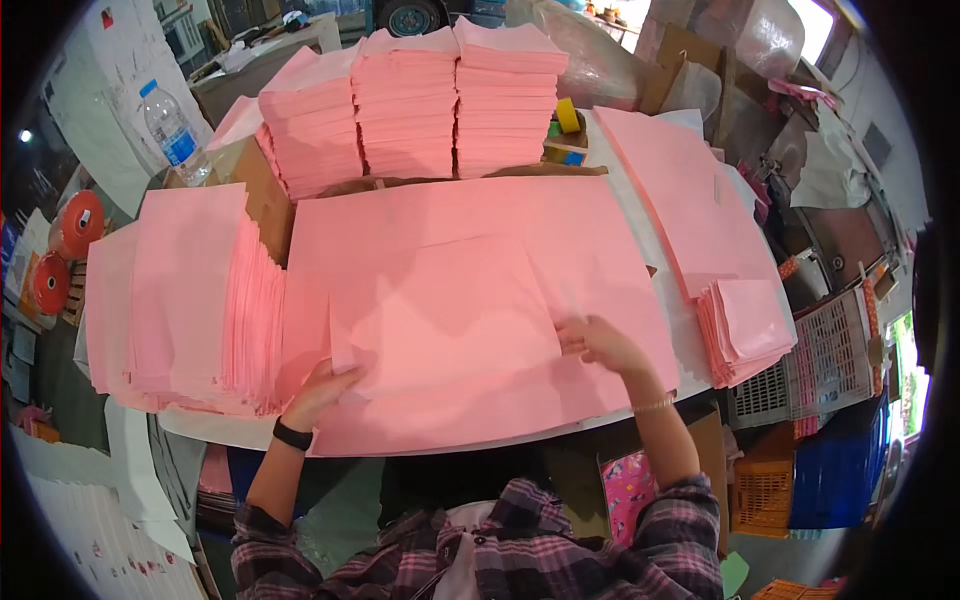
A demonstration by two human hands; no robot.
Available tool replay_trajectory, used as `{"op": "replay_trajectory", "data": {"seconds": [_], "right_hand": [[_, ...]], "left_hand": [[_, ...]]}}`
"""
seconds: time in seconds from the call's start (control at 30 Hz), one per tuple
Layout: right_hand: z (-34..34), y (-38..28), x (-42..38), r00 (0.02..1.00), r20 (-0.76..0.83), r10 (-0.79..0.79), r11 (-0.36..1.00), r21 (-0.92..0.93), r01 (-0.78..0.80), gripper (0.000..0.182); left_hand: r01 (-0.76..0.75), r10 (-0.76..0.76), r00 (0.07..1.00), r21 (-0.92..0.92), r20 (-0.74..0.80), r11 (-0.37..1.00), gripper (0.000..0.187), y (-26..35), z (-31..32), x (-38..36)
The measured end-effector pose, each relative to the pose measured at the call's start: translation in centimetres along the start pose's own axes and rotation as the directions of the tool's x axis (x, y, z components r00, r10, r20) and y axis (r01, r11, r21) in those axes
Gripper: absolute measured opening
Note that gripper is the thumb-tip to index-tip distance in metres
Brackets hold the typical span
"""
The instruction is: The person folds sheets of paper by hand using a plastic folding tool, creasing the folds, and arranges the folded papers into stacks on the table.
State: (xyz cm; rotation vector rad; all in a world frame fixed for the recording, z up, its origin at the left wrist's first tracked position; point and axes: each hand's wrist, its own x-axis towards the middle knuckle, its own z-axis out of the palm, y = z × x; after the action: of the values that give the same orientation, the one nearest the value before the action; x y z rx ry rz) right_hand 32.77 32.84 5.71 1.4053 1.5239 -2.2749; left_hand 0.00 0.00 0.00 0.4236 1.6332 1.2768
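Note:
A pink sheet (440, 310), looking like thin paper or fabric, lies in front of me over a larger pink sheet (480, 205) spread on the table. My left hand (322, 388), with a black band at the wrist, pinches the smaller sheet's lower left edge, thumb on top. At that sheet's right edge is my right hand (603, 344), its fingers pointing left and slightly apart. Whether those fingertips touch the sheet or hover just beside it is hard to make out.
A thick pile of folded pink sheets (190, 300) stands left. Tall pink stacks (405, 110) rise at the back. To the right are long pink sheets (680, 190) and a small folded pile (745, 330). A water bottle (172, 130) stands back left.

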Motion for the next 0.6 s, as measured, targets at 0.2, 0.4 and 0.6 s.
{"op": "replay_trajectory", "data": {"seconds": [0.2,0.4,0.6], "right_hand": [[2.1,4.5,0.1,0.912,-0.218,-0.347,0.918,-0.280,0.282,0.028],[2.1,4.5,1.3,0.895,-0.277,-0.350,0.914,-0.310,0.261,0.028],[1.9,4.3,2.3,0.895,-0.297,-0.334,0.919,-0.315,0.238,0.032]], "left_hand": [[-0.069,0.070,0.997,-0.057,0.022,0.996,0.030,0.0,0.4,0.2],[-0.132,0.139,0.986,0.088,-0.086,0.987,0.027,-0.4,0.8,0.6],[-0.269,0.274,0.957,0.060,-0.092,0.961,0.028,-1.3,0.8,0.5]]}}
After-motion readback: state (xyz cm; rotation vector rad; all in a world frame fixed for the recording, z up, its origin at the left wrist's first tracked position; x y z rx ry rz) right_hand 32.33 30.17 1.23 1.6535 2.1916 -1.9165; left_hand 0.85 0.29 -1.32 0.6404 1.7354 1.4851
